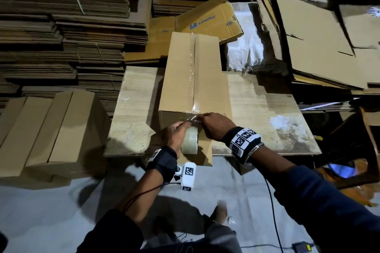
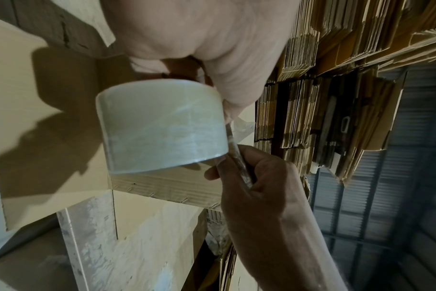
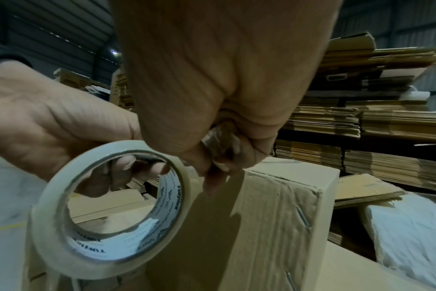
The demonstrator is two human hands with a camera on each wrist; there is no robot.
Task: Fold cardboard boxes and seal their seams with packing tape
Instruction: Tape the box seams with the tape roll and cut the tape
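Note:
A long cardboard box [image 1: 181, 80] lies on the table [image 1: 267, 113], with clear tape [image 1: 192, 63] running along its top seam. At the box's near end my left hand [image 1: 178, 129] grips the clear tape roll [image 1: 190, 139], fingers through its core [image 3: 127, 167]. A strip of tape stretches from the roll [image 2: 162, 126] to the box's near top edge. My right hand [image 1: 207, 122] is fisted beside the roll, gripping a thin stick-like tool [image 2: 239, 163] against that strip. The tool's tip is hidden behind the roll.
Several folded boxes [image 1: 51, 129] stand left of the table. Tall stacks of flat cardboard [image 1: 72, 26] fill the back and left. A flat printed carton [image 1: 209, 18] and a white sack [image 1: 244, 47] lie behind the box, and loose sheets [image 1: 318, 37] lean at the right.

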